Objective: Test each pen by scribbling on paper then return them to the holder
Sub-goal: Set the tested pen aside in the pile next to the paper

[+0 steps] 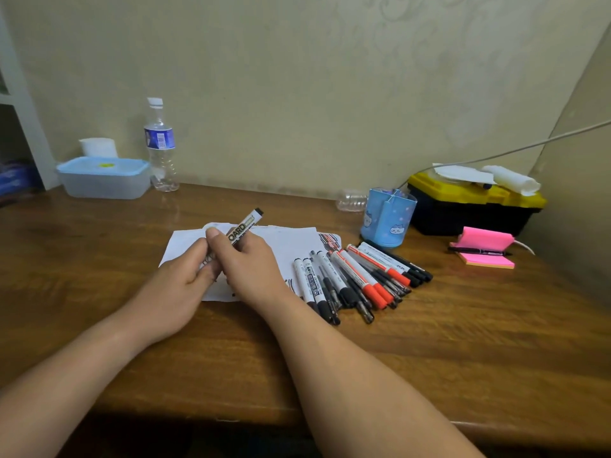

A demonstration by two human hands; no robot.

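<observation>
Your right hand (249,267) pinches a white marker (244,226) reading "OARD" above scribbled white paper (291,242); your left hand (175,285) curls its fingers round the marker's lower end.

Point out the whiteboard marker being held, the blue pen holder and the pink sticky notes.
whiteboard marker (246,225), head view, on its printed barrel.
blue pen holder (386,223), head view, on its front wall.
pink sticky notes (486,260), head view, on the flat top sheet.

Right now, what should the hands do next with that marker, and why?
Probably pull its cap off, if it is still on: the right hand and left hand both grip the whiteboard marker above the paper, and its lower end is hidden between them.
</observation>
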